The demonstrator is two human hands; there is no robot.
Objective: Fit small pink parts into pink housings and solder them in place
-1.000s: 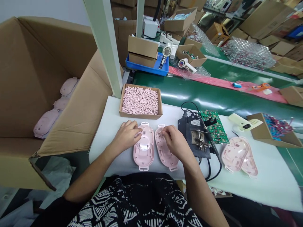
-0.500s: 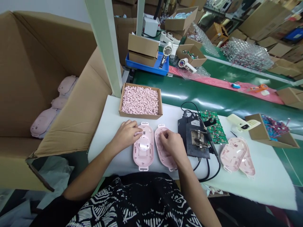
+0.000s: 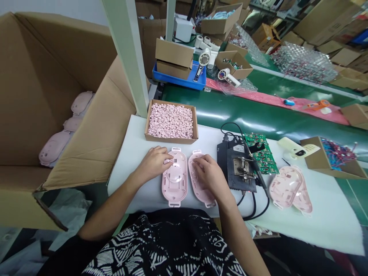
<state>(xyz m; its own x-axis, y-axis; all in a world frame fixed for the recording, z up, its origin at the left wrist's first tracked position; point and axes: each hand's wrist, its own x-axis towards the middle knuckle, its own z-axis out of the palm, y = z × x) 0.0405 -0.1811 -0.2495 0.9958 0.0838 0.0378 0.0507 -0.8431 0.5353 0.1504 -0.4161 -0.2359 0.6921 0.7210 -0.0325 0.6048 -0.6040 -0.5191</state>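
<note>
Two pink plastic casing halves lie side by side on the white-covered bench in front of me. My left hand (image 3: pixel 155 164) is at the upper left edge of the left casing half (image 3: pixel 174 193), its fingers curled in a pinch around small pink plastic pieces (image 3: pixel 167 161). My right hand (image 3: pixel 210 173) reaches over the right casing half (image 3: pixel 202 194), fingertips bent together down inside its upper part. Whatever those fingertips hold is hidden. Behind the casings stands a cardboard box (image 3: pixel 172 140) full of small pink pieces (image 3: pixel 171 120).
A black soldering station (image 3: pixel 237 168) with cables stands right of my right hand, beside green circuit boards (image 3: pixel 261 153). More pink casing halves (image 3: pixel 284 186) lie farther right, near a box of wires (image 3: pixel 337 153). A large carton (image 3: pixel 94 142) borders the bench's left side.
My right hand's fingers have shifted slightly within the right casing half and straightened a little. My left hand stays nearly in place. The view has moved slightly.
</note>
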